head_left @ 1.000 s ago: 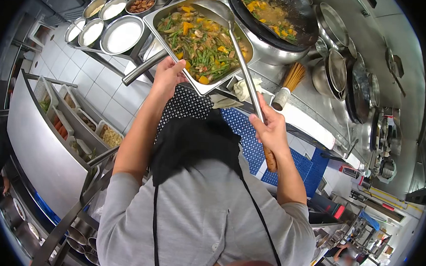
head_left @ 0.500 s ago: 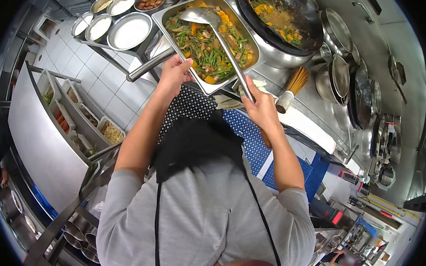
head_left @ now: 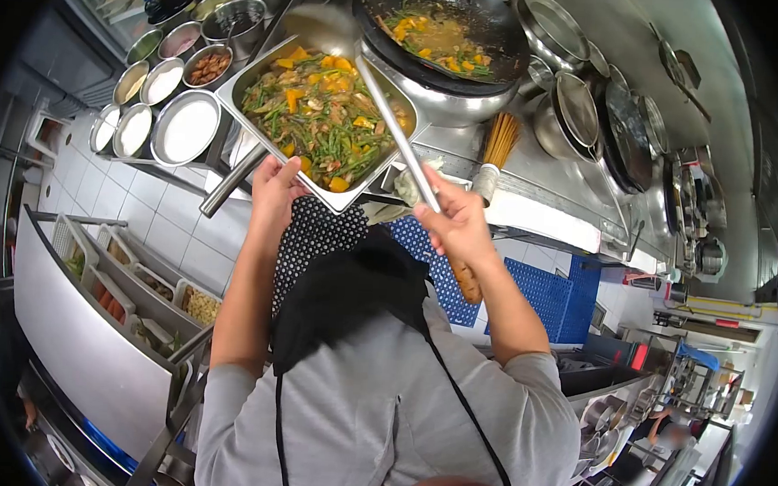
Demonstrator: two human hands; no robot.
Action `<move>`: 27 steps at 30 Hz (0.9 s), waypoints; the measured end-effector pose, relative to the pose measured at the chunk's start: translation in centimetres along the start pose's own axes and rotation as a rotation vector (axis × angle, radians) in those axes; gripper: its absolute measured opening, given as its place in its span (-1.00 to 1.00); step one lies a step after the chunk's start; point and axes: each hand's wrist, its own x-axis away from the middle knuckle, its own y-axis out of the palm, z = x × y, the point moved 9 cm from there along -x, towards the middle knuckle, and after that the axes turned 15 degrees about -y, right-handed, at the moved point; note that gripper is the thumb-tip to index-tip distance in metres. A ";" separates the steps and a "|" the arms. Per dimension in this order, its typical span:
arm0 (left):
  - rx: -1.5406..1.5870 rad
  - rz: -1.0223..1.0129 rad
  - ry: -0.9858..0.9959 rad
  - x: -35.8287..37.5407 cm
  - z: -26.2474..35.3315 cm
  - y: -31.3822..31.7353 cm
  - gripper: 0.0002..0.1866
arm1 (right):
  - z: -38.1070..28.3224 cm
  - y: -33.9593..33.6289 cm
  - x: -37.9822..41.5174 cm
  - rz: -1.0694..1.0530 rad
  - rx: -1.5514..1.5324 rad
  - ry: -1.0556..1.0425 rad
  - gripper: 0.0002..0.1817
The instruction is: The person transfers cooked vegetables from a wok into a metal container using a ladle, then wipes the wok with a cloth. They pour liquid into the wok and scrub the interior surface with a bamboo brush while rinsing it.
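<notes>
My left hand grips the near-left rim of a rectangular steel pan, thumb on top. Green beans, pumpkin chunks and other cooked pieces fill the pan, which is tilted in view. My right hand is closed around the metal shaft of a long ladle; its wooden grip end sticks out below the hand. The ladle's bowl is at the pan's far rim, beside the wok. More of the same food with broth lies in the wok.
Steel bowls of white powder or seasoning and a bowl of brown pieces stand at left. A thick metal handle juts out below the pan. At right are a bamboo brush and stacked strainers and pots. Ingredient trays are lower left.
The ladle's bowl has moved from over the food to the pan's far rim. The view has shifted, so the pan and wok appear further left. Both hands keep their holds.
</notes>
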 end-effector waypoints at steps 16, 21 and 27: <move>0.046 0.204 -0.012 1.0 0.4 0.3 -0.93 | 1.3 -22.5 -18.9 0.033 1.294 -0.273 -0.39; 0.043 0.292 -0.060 1.5 0.5 0.4 -0.93 | 2.7 -23.9 -18.7 -0.149 1.339 -0.034 -0.37; -0.086 0.425 -0.036 1.8 2.3 -0.6 -0.85 | -3.8 -13.2 -16.8 -0.167 0.898 -0.427 -0.56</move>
